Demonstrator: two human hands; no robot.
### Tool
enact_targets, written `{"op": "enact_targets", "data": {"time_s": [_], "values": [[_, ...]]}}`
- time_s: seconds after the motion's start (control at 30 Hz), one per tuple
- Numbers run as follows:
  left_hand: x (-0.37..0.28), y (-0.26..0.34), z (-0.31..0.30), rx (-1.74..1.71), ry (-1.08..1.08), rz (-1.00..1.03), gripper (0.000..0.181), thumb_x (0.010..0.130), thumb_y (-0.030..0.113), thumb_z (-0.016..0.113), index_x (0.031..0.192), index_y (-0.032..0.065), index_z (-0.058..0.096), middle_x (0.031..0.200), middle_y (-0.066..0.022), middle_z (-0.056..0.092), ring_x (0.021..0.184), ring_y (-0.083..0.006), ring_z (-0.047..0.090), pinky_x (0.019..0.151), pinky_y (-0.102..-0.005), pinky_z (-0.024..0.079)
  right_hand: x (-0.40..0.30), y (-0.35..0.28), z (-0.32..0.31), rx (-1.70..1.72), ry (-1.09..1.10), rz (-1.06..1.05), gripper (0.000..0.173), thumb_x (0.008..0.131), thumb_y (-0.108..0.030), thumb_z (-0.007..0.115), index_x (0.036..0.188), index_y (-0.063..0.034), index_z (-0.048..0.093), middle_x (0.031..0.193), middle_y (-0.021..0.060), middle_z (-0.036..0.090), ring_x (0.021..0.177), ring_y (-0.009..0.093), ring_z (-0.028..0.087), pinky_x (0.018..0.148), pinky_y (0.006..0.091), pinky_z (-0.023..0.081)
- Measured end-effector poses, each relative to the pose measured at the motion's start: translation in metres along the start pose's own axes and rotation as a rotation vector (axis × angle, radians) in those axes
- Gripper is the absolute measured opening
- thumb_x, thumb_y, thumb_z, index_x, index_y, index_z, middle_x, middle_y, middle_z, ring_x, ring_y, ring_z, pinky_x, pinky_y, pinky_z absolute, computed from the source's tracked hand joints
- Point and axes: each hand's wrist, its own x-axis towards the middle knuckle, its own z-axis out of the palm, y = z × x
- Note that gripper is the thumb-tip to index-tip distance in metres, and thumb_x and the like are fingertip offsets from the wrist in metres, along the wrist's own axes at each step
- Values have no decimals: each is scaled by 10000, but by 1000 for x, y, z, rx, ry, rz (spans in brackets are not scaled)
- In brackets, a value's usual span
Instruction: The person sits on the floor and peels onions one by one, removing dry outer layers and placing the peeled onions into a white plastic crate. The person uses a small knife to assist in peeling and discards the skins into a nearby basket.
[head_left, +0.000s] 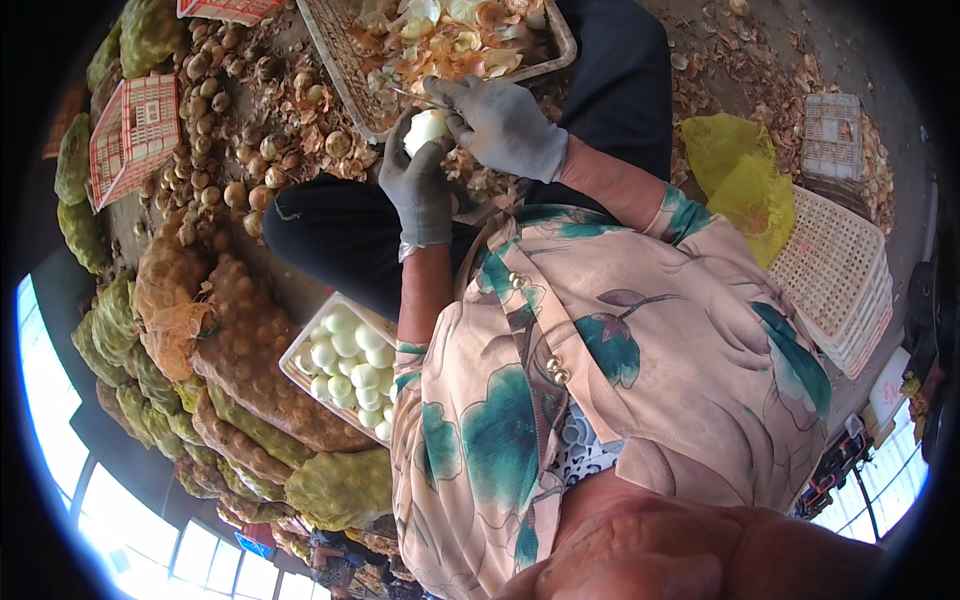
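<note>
My left hand (420, 180), in a grey work glove, holds a peeled white onion (426, 133) between thumb and fingers. Close beside it, my gloved right hand (499, 120) grips a small thin tool (411, 95), perhaps a knife; its handle is hidden by the fingers. Both hands are over the near edge of a dirty plastic tray (330, 64) heaped with onion skins (457, 49). By my left elbow stands a white crate (300, 379) of peeled onions (356, 352).
Loose unpeeled onions (236, 195) and skins cover the floor at the left. Full mesh sacks (240, 330) lie behind them, near a red-and-white crate (135, 142). On the right are stacked white crates (832, 262), yellow netting (742, 172) and a grey crate (831, 135).
</note>
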Motion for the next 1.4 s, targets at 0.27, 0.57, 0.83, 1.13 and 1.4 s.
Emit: {"op": "enact_targets", "data": {"time_s": [0.27,0.57,0.83,1.13,1.4], "values": [[-3,2,4,-177,-129,-73,619,785,110,659,1352,-97,522,1328,-243,573,1198,-344,600,1050,-467,491,6,34,12,252,147,178,309,882,-144,703,1175,-49,691,883,123,700,735,241,710,651,353,573],[8,-4,4,-547,-237,-162,608,814,167,690,1354,-61,525,1320,-227,598,1223,-357,590,1105,-493,430,-18,49,48,940,128,531,331,995,-275,669,987,50,736,691,56,683,593,120,633,537,301,498],[-12,10,20,268,-107,90,623,863,69,767,1403,-99,506,1307,-188,617,1117,-233,640,934,-330,548,-14,9,2,1022,55,768,423,1014,-351,638,912,55,706,714,78,687,612,123,589,584,320,486],[-13,3,4,-149,-242,-101,656,844,161,741,1385,-119,495,1287,-200,616,1129,-282,637,984,-396,526,-63,-14,-42,1005,-182,755,335,1051,-275,578,1207,4,680,818,77,708,680,97,602,634,304,505],[-12,11,7,1,-166,-4,668,783,70,764,1377,-107,514,1287,-176,619,1128,-256,641,978,-374,533,-70,-9,-35,425,142,195,320,988,-168,617,1285,-52,642,927,139,728,784,246,724,691,341,569]]}}
